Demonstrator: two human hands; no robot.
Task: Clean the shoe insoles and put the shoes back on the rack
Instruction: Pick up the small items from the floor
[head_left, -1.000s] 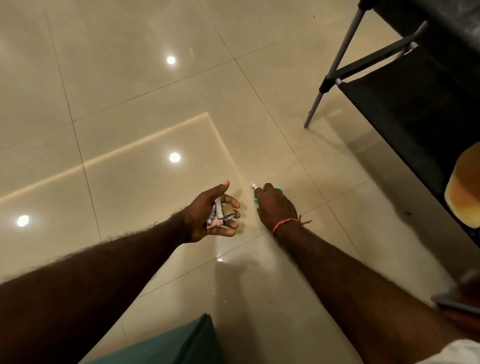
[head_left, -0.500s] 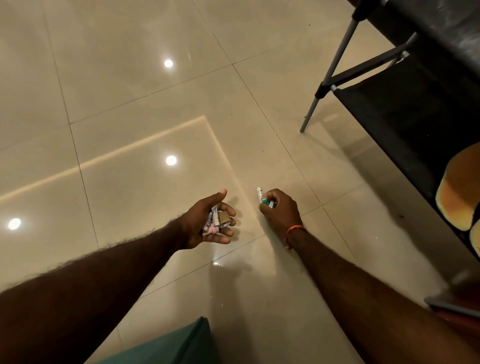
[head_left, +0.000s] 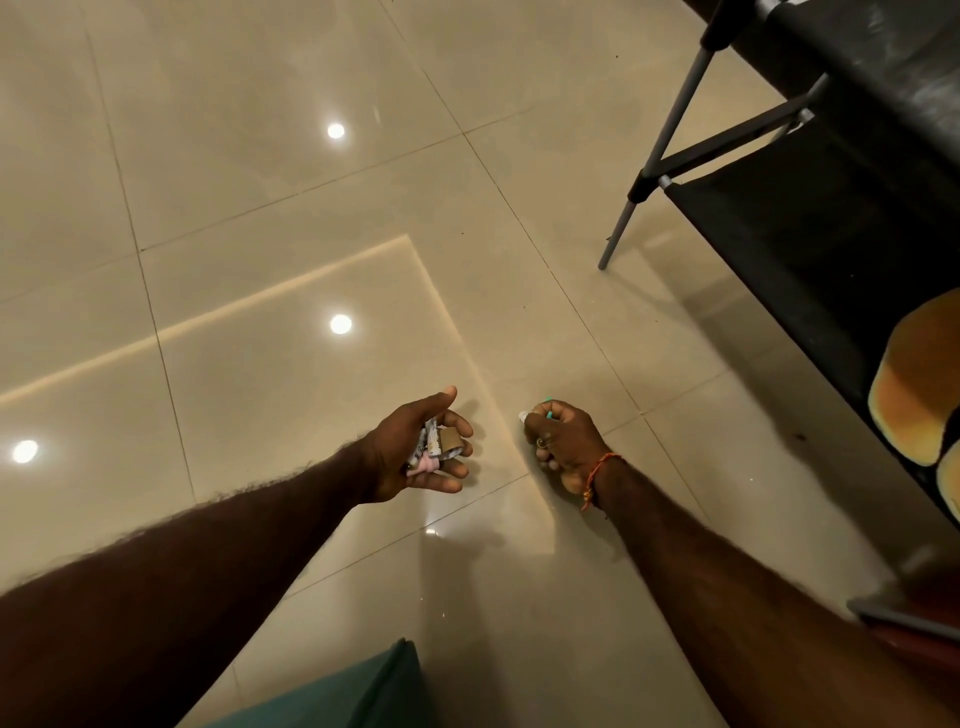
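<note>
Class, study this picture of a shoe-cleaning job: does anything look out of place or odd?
Yes. The left hand cradles small scraps, and the right hand pinches a small white-and-teal item just above the floor. No shoe or insole is in either hand.

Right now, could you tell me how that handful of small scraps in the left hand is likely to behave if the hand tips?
The scraps look like crumpled wrappers and a small cardboard ring, so probably very light. They lie loose in the cupped left hand, with its fingers only partly curled, so some could spill. The ring might roll on the glossy floor.
</note>
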